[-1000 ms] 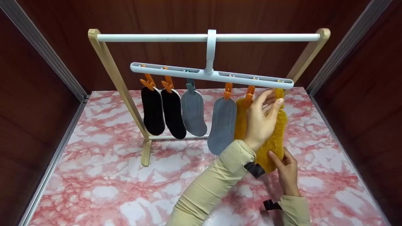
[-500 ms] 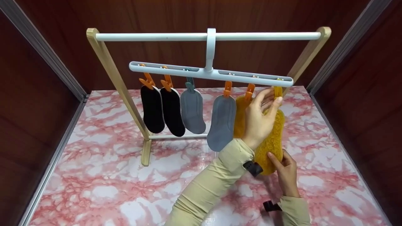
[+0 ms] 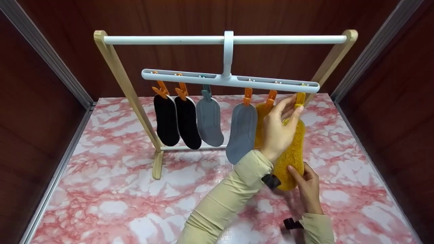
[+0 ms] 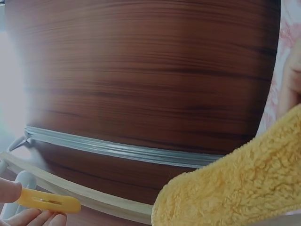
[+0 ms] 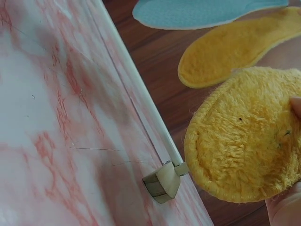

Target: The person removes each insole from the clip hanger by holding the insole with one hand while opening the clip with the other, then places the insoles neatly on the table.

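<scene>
My left hand is raised at the right end of the white hanger and pinches a yellow clip between thumb and fingers. Below it, my right hand pinches a fuzzy yellow insole near its lower end, thumb on the fleecy face. In the left wrist view a gap separates the tip of the clip from the top end of the insole. The right wrist view has the rounded lower end of the insole close up. Another yellow insole hangs from an orange clip, partly behind my left hand.
The white hanger hooks over the rod of a wooden-sided rack. Two black insoles and two grey ones, one at the middle, hang from its other clips. A pink marbled tabletop lies below, with dark wooden walls around.
The yellow insole in my right hand has come slightly down and left, away from the clip. My left hand stays on the clip, and the hanger has swayed a little.
</scene>
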Available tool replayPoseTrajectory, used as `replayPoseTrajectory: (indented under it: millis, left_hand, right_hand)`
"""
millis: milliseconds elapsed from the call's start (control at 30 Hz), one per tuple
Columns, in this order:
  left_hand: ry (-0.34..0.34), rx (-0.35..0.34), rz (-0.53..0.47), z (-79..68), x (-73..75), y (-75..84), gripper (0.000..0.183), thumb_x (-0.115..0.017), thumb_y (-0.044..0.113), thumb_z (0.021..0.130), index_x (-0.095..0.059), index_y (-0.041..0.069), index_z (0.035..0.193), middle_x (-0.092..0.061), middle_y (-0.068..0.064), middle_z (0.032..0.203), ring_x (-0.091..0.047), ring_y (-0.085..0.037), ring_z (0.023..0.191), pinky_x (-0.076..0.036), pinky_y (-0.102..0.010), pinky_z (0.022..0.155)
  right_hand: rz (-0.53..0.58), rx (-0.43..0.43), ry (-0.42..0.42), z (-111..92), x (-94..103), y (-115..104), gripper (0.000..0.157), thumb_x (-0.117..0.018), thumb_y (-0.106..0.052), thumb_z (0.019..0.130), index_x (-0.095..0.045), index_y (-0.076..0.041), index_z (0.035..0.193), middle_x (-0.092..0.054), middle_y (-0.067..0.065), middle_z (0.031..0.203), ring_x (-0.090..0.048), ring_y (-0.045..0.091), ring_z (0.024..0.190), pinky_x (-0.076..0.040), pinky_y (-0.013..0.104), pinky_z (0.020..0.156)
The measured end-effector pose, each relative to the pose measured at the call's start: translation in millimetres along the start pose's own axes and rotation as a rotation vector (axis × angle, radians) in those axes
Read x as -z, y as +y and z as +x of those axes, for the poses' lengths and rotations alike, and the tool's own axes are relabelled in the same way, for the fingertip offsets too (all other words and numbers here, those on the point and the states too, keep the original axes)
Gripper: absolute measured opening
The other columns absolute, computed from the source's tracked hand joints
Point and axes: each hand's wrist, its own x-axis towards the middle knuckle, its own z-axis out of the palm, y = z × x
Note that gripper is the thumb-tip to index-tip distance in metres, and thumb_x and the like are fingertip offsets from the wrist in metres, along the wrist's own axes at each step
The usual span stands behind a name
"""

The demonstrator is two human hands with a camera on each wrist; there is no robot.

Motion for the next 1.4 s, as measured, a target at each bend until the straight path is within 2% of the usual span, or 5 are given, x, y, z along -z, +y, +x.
replayPoseTrajectory:
  millis: [300, 567, 633, 967, 1400]
  left_hand:
    - [-0.04, -0.073, 0.115, -3.4, 2.9, -1.3, 0.038, -0.056, 0.014, 0.097, -0.053, 0.0, 0.132, -0.063, -0.013, 0.123, -0.063, -0.012, 0.11, -0.047, -0.013, 0.092]
    - [-0.08, -0.128, 0.235, -5.7, 9.4, -3.0, 0.042, -0.057, 0.015, 0.097, -0.051, 0.001, 0.136, -0.058, -0.014, 0.133, -0.057, -0.02, 0.12, -0.042, -0.018, 0.101]
    - [-0.084, -0.131, 0.262, -6.5, 10.8, -2.8, 0.042, -0.057, 0.017, 0.097, -0.051, 0.001, 0.136, -0.058, -0.013, 0.132, -0.057, -0.018, 0.12, -0.041, -0.016, 0.102]
    - [-0.063, -0.168, 0.225, -8.0, 16.1, -6.3, 0.039, -0.057, 0.011, 0.096, -0.053, -0.003, 0.132, -0.06, -0.015, 0.129, -0.059, -0.021, 0.118, -0.041, -0.014, 0.1]
    - [-0.051, -0.125, 0.193, -10.7, 22.3, -9.5, 0.033, -0.058, 0.009, 0.096, -0.057, -0.002, 0.127, -0.062, -0.015, 0.124, -0.061, -0.023, 0.115, -0.044, -0.017, 0.098]
  right_hand:
    - [-0.022, -0.021, 0.005, 0.4, -0.3, 0.7, 0.02, -0.069, -0.007, 0.087, -0.064, 0.005, 0.102, -0.069, -0.001, 0.085, -0.063, 0.012, 0.08, -0.053, 0.023, 0.073]
    - [-0.032, -0.036, 0.001, 1.2, -1.2, 2.7, 0.021, -0.07, -0.007, 0.087, -0.064, 0.004, 0.104, -0.069, 0.0, 0.087, -0.063, 0.012, 0.082, -0.054, 0.023, 0.075]
    - [-0.036, -0.043, 0.001, 1.0, -1.6, 2.9, 0.022, -0.07, -0.008, 0.087, -0.064, 0.004, 0.103, -0.069, -0.001, 0.087, -0.063, 0.012, 0.082, -0.054, 0.023, 0.075]
    - [-0.057, -0.048, -0.009, 1.0, -0.9, 7.4, 0.022, -0.069, -0.009, 0.087, -0.063, 0.006, 0.102, -0.067, 0.0, 0.085, -0.062, 0.012, 0.079, -0.054, 0.024, 0.072]
    - [-0.108, -0.116, -0.023, 0.2, 0.1, 8.9, 0.026, -0.07, -0.01, 0.087, -0.063, 0.004, 0.107, -0.069, -0.003, 0.088, -0.063, 0.012, 0.082, -0.054, 0.025, 0.073]
